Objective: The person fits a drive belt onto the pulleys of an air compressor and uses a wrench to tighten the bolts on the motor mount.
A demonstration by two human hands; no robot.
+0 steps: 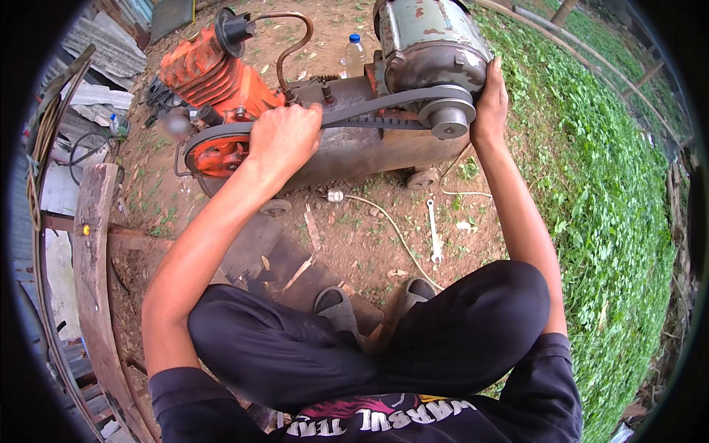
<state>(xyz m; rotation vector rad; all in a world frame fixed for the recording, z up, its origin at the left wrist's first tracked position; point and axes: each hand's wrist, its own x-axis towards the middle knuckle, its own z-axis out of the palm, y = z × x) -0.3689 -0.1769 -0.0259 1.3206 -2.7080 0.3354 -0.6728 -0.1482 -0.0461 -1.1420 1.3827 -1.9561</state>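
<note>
An air compressor stands in front of me, with an orange finned pump (203,70) at the left and a worn grey electric motor (432,44) at the right. A black drive belt (399,99) runs from the orange flywheel (210,156) to the metal motor pulley (450,118). My left hand (284,136) is closed over the belt beside the flywheel; its fingertips are hidden. Against the motor's right end my right hand (491,107) lies with fingers stretched out, touching the housing near the pulley. Below both is the brown tank (354,159).
On the dirt lie a spanner (433,232) and a pale cord (388,218) with a plug (334,196). A bottle with a blue cap (355,55) stands behind the tank. Weathered planks (96,258) are at the left, green plants (598,221) at the right.
</note>
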